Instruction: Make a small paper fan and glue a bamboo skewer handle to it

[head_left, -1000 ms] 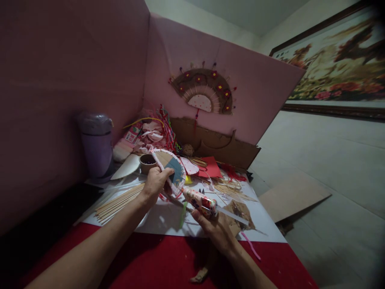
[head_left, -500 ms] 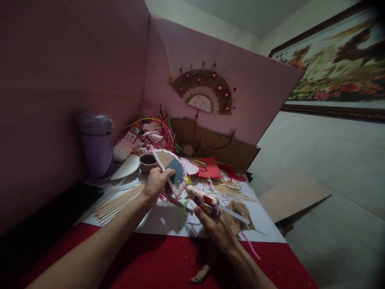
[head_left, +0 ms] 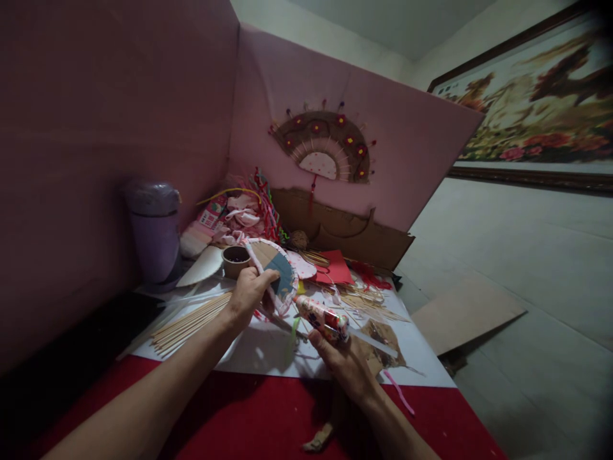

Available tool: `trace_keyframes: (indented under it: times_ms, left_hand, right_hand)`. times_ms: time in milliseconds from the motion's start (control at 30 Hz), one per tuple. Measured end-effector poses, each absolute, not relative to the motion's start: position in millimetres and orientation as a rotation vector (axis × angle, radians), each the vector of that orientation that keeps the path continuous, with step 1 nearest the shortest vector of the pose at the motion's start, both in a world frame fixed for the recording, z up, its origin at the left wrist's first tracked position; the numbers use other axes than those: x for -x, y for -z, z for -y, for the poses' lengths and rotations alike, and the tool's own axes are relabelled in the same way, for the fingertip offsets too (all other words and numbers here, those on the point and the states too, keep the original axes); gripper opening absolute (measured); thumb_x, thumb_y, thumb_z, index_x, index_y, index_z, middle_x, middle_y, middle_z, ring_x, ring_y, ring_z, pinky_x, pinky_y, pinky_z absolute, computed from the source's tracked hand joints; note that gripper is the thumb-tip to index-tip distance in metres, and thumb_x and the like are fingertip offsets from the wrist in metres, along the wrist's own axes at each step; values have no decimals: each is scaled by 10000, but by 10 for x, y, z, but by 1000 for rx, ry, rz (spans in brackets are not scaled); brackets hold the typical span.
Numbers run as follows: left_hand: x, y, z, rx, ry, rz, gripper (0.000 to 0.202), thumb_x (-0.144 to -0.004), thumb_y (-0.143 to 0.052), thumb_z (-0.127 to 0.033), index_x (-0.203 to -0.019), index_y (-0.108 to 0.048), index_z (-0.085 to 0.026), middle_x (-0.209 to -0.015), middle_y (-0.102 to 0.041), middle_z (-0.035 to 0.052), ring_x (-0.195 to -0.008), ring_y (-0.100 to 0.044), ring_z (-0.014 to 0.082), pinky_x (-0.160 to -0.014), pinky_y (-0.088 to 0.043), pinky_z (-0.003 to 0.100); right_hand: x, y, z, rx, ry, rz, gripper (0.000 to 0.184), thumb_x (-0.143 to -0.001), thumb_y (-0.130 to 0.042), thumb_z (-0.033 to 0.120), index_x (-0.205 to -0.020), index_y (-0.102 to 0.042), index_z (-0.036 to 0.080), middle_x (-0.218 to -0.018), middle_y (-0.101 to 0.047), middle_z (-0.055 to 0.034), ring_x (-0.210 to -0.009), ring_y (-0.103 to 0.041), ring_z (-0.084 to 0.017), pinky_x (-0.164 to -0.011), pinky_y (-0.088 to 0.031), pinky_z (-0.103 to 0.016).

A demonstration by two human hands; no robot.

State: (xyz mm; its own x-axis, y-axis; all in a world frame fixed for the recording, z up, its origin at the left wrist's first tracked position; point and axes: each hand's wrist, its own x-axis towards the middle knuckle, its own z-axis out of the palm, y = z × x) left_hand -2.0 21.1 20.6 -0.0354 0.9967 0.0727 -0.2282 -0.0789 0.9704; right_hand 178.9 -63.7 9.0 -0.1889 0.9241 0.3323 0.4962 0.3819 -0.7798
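My left hand (head_left: 251, 292) grips a half-round cardboard piece (head_left: 282, 267) tilted up above the table. Its face is part brown, part blue-grey, and pale pink spotted cloth is wrapped along its edge. In my right hand (head_left: 342, 361) is a glue gun (head_left: 325, 317) with a flowery, shiny body. A pale glue stick (head_left: 376, 342) juts from its back end. The gun's nozzle points at the lower right edge of the cardboard piece; whether they touch I cannot tell. A thin green strip (head_left: 293, 335) lies below, between my hands.
Wooden sticks (head_left: 191, 324) lie at the left, near a purple tumbler (head_left: 156, 239) and a brown cup (head_left: 235, 260). Red paper (head_left: 335, 267) and ribbons are further back. A decorated fan (head_left: 325, 144) hangs on the pink board (head_left: 407, 147). A pink pipe cleaner (head_left: 398, 391) rests at the front right.
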Motion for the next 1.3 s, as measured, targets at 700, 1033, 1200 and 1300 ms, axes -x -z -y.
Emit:
trace_keyframes:
  times_ms: [700, 1033, 1200, 1300]
  left_hand:
    - [18, -217, -207, -1079, -1375, -1022, 199, -606, -611, -314, -521, -524, -155, -359, -504, -21, -275, -457, 131, -260, -348, 222]
    - [24, -233, -188, -1098, -1358, -1029, 221, -615, -603, -324, -493, -528, -155, -331, -504, 2, -254, -447, 143, -247, -333, 235]
    - [20, -235, -186, -1088, -1372, -1025, 226, -603, -611, -316, -473, -521, -154, -326, -496, 1, -252, -443, 133, -249, -321, 219]
    - [21, -221, -195, -1084, -1365, -1028, 209, -603, -612, -315, -499, -533, -152, -342, -506, -1, -266, -455, 139, -255, -328, 223]
  right_hand:
    - [-1775, -87, 633, 1245, -595, 1767, 351, -843, -511, 428, -1079, -646, 207, -960, -691, -55, -929, -611, -248, -857, -463, -358]
    - [-1782, -97, 634, 1283, -583, 1811, 338, -845, -512, 423, -1085, -641, 222, -995, -683, -46, -909, -615, -240, -849, -459, -343]
    - [-1784, -97, 635, 1295, -576, 1812, 300, -837, -527, 412, -1039, -660, 235, -946, -695, -34, -864, -624, -231, -848, -458, -347]
    - [-1785, -90, 631, 1311, -567, 1818, 317, -842, -515, 423, -1060, -650, 237, -945, -691, -31, -880, -616, -234, -842, -456, -346]
